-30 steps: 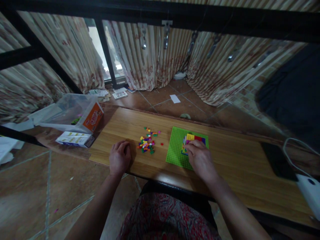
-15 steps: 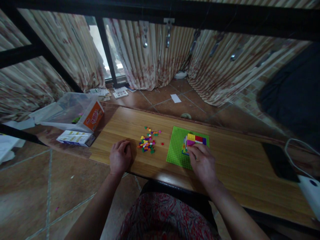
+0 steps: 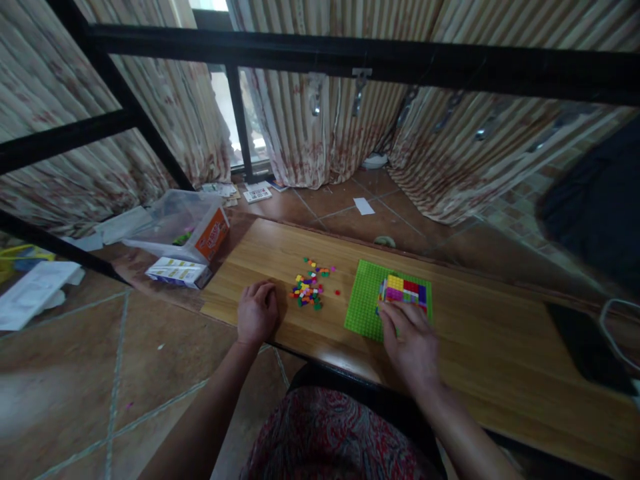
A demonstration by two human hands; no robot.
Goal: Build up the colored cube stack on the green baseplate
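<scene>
On the wooden table, a green studded baseplate [image 3: 361,309] carries a build of toy bricks [image 3: 401,285], with yellow, red, blue and magenta on its top. My right hand [image 3: 413,341] bends over the build's near left corner, its fingertips pressed together against it. Those fingers hide the build's near side, and any small brick between them is hidden. My left hand [image 3: 257,312] rests on the tabletop, loosely curled closed, with nothing visible in it. Just right of it lies a pile of small loose bricks [image 3: 307,291]. A single red brick [image 3: 337,293] sits between pile and baseplate.
A clear plastic bin [image 3: 167,217] with an orange label and a white-purple box [image 3: 179,272] stand left of the table [image 3: 280,237]. A dark flat object [image 3: 585,340] and a white cable [image 3: 607,313] are at the right. Black metal bars [image 3: 320,50] cross the far side.
The whole view has shifted, so the table appears farther right and slightly lower. My right fingers have slid a little from the magenta brick toward the build's near left corner. My left hand keeps its pose.
</scene>
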